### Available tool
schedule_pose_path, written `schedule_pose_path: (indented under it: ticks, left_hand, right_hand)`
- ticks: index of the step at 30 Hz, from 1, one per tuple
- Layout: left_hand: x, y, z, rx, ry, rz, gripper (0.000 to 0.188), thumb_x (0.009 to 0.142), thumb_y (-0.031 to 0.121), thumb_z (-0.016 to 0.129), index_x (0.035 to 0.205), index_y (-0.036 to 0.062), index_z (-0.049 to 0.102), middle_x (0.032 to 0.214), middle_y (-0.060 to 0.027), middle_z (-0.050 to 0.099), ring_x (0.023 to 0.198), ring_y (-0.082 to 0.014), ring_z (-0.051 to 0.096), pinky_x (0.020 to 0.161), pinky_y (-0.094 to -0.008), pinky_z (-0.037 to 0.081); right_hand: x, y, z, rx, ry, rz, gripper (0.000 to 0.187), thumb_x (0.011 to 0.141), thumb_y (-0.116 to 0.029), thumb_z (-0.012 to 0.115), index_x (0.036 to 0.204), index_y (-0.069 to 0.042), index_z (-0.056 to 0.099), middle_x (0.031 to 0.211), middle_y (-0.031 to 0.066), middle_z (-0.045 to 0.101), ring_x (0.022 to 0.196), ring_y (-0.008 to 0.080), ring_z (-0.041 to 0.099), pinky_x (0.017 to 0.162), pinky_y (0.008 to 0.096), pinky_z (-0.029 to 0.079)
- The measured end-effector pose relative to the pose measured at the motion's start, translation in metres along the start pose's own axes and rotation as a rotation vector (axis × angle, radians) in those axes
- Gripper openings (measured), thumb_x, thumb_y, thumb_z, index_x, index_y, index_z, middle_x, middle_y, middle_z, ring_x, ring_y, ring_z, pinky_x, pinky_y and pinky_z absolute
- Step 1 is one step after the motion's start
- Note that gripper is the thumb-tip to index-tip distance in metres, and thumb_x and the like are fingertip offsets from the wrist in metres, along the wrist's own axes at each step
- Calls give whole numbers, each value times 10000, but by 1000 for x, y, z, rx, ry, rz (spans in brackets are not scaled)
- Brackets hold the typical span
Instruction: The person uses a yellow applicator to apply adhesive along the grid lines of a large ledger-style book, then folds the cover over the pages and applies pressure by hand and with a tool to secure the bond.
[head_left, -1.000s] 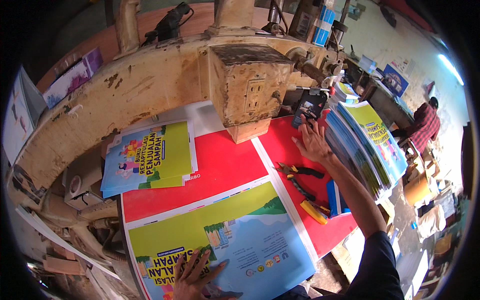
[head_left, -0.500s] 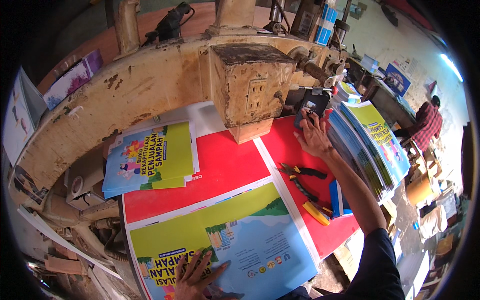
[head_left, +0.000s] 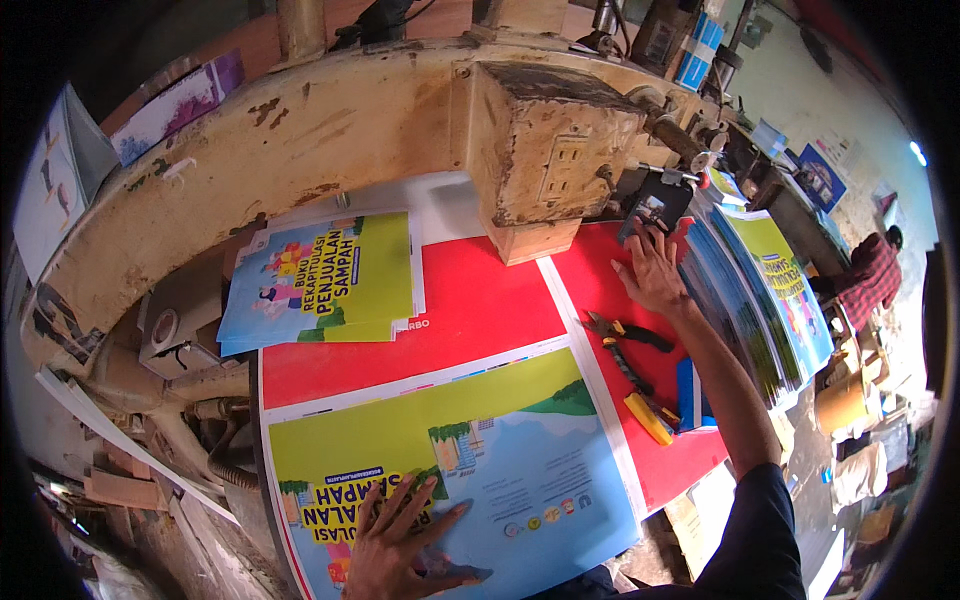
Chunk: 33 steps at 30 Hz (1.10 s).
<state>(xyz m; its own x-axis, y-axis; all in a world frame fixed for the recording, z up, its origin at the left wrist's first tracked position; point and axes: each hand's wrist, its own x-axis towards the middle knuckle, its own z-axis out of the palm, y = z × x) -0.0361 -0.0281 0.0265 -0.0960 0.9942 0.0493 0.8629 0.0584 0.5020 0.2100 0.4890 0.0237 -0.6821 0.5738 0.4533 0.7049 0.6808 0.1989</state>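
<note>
sheet lies under the spread left hand, phone apparently touching the spread right hand.

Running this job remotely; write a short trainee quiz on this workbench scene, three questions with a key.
1. Fill in: the pliers lie on a ____-coloured surface.
2. Which are the right hand's fingers over? A) pliers; B) phone; C) cardboard box.
3. True or false: the left hand is spread over the printed sheet.

Key: 1. red; 2. B; 3. true.
</note>
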Motion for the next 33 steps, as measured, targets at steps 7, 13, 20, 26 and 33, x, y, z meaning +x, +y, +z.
schedule_pose_path:
  ticks: [7,13,20,26,33]
  left_hand:
    - [0,2,-2,-12,-10,-11,881,593,785,864,1326,311,747,1587,-116,510,1533,-333,378,1282,-562,161]
    - [-1,-2,0,11,-32,-2,888,612,788,850,1364,336,718,1602,-105,491,1537,-326,370,1285,-572,151]
    - [-1,-4,2,17,-54,7,922,597,789,856,1390,346,697,1607,-97,484,1539,-324,365,1286,-572,153]
    - [2,3,-3,-11,-35,-24,896,572,766,886,1330,308,743,1591,-104,501,1538,-321,367,1290,-557,153]
    - [3,1,-1,-2,-1,-7,874,564,739,906,1291,275,768,1564,-118,532,1518,-330,404,1293,-559,161]
  right_hand:
    - [5,5,9,-25,26,-15,426,967,-340,689,1202,-22,531,1643,268,335,1428,463,373,1015,650,401]
    - [10,3,9,-32,45,-8,434,965,-331,695,1210,-13,529,1641,280,329,1436,475,366,1061,645,381]
    - [8,8,6,-30,12,-1,466,975,-354,683,1245,-7,528,1641,259,338,1452,463,353,1056,675,389]
    - [-15,21,-12,4,-121,-38,494,977,-385,682,1261,-9,531,1623,248,366,1445,454,364,1050,684,385]
    - [-26,36,-14,-33,-3,-69,483,984,-369,677,1248,8,528,1600,274,382,1434,454,381,1140,629,264]
